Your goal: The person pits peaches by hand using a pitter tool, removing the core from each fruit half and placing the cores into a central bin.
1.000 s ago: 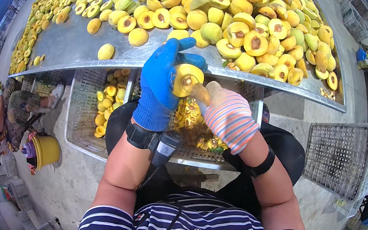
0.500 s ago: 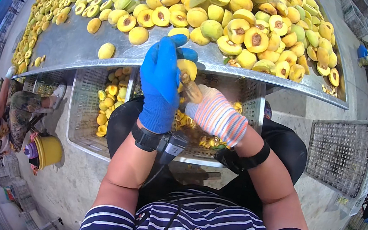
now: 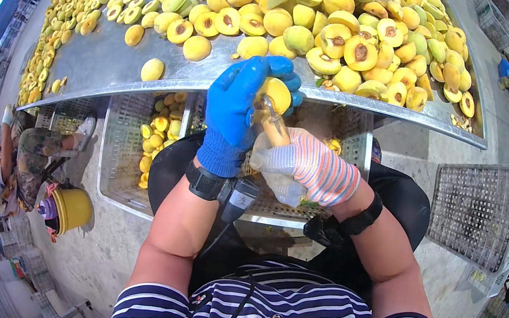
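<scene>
"What's leftmost?"
"A yellow bucket (image 3: 74, 210), then the left crate (image 3: 124, 142), latticed plastic, holding yellow pieces (image 3: 158, 137), below the metal desk's (image 3: 107, 72) front edge."
"And the hands?"
"The left hand's (image 3: 234, 106) blue-gloved fingers grasp a cut fruit (image 3: 280, 93) at that edge. The tool (image 3: 277, 131) points up-left at it, long axis slanting down-right; the right hand's (image 3: 307, 164) striped knit fingers clench its amber handle."
"Far right?"
"The right crate (image 3: 475, 217), grey, latticed, beyond the desk's near-right corner."

Short-sleeved navy-and-white striped shirt (image 3: 309, 317), dark trousers (image 3: 409, 200) — left hand (image 3: 237, 100) in a blue glove (image 3: 227, 115) with knitted cuff (image 3: 220, 159), right hand (image 3: 304, 161) in a pale glove (image 3: 326, 170) striped orange and blue — black wrist straps (image 3: 203, 182).
</scene>
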A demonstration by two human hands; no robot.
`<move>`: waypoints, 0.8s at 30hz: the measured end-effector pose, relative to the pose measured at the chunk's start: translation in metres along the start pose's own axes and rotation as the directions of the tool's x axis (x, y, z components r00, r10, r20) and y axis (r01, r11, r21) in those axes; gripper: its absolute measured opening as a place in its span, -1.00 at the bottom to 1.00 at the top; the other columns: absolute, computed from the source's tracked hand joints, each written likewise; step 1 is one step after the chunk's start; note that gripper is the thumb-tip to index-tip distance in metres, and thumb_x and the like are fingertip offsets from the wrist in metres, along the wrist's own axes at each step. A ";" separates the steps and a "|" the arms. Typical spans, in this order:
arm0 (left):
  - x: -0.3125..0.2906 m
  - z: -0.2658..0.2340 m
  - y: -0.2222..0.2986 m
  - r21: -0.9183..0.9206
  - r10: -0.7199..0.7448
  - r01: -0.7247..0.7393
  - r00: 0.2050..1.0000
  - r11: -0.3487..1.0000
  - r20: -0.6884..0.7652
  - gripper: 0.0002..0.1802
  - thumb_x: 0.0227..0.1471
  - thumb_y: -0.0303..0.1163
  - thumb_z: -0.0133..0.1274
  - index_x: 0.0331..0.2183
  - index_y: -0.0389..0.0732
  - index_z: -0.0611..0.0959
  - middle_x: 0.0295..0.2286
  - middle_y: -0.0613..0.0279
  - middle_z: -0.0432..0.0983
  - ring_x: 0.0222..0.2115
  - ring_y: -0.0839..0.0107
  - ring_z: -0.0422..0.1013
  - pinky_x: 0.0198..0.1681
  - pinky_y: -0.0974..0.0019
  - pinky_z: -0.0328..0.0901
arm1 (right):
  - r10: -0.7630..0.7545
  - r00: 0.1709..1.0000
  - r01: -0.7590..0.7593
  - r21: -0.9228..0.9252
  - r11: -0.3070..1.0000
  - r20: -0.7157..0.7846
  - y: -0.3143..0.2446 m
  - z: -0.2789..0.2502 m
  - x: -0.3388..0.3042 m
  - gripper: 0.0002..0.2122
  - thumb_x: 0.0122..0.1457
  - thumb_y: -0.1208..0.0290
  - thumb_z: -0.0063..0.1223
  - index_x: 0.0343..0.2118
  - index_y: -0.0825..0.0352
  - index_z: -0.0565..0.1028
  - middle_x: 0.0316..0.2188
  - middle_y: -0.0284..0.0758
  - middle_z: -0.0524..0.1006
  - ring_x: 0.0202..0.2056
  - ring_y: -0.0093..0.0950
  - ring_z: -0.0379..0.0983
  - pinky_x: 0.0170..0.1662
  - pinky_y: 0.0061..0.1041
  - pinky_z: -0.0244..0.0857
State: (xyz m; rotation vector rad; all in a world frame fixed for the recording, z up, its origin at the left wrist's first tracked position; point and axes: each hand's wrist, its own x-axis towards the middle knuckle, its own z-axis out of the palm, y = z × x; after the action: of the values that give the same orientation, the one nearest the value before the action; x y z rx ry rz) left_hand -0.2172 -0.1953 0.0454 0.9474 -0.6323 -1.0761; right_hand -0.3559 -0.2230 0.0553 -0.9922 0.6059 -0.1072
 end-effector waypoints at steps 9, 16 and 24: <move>0.005 -0.006 0.009 0.260 -0.074 0.039 0.989 0.965 0.127 -0.59 0.20 -0.18 -0.10 -0.21 -0.38 0.58 -0.36 0.06 0.56 -0.42 0.30 0.52 -0.32 0.26 0.45 | 0.025 0.999 -0.030 -0.139 0.990 -0.041 0.001 -0.005 0.004 -0.85 0.02 0.38 0.22 -0.48 0.32 0.49 -0.71 -0.40 0.42 -0.73 -0.58 0.29 -0.67 -0.56 0.13; 0.007 0.011 -0.004 0.193 -0.016 0.024 0.999 0.981 -0.040 -0.64 0.16 -0.25 -0.01 -0.25 -0.40 0.61 -0.44 0.10 0.56 -0.46 0.36 0.50 -0.35 0.32 0.42 | 0.035 0.998 -0.039 0.080 0.996 0.056 0.021 -0.011 0.012 -0.84 0.06 0.35 0.21 -0.46 0.32 0.49 -0.72 -0.38 0.42 -0.75 -0.58 0.31 -0.68 -0.57 0.15; 0.009 0.007 0.001 0.360 -0.060 0.025 0.994 0.933 0.089 -0.72 0.12 -0.32 0.04 -0.30 -0.37 0.64 -0.40 0.14 0.58 -0.43 0.45 0.49 -0.34 0.38 0.41 | 0.019 0.998 -0.028 0.180 0.983 0.051 0.020 -0.007 0.006 -0.81 0.05 0.31 0.22 -0.44 0.32 0.51 -0.73 -0.39 0.42 -0.76 -0.55 0.33 -0.68 -0.58 0.18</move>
State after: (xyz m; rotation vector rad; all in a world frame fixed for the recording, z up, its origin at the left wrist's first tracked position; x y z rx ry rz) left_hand -0.2190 -0.2060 0.0490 1.2331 -0.9148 -1.0699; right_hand -0.3589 -0.2193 0.0336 -0.8088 0.5524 -0.1143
